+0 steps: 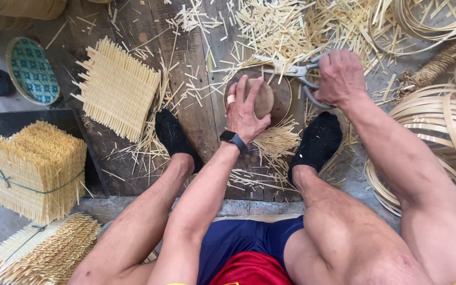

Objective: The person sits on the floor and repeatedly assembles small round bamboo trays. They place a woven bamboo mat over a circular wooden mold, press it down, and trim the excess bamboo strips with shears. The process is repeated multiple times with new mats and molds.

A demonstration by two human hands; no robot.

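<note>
My left hand (246, 108) presses down on a round wooden disc (264, 98) that lies on a woven bamboo piece inside a round frame (283, 95). My right hand (339, 76) grips metal shears (301, 70) at the frame's far right edge, blades pointing left over the strips. Cut bamboo slivers (275, 141) lie under and around the disc, between my two black-socked feet.
A square woven bamboo mat (117, 87) lies to the left on the wooden planks. Tied stacks of mats (32, 169) sit at the lower left. Bamboo hoops (444, 126) pile up at the right. A round blue patterned lid (31, 71) is at the far left.
</note>
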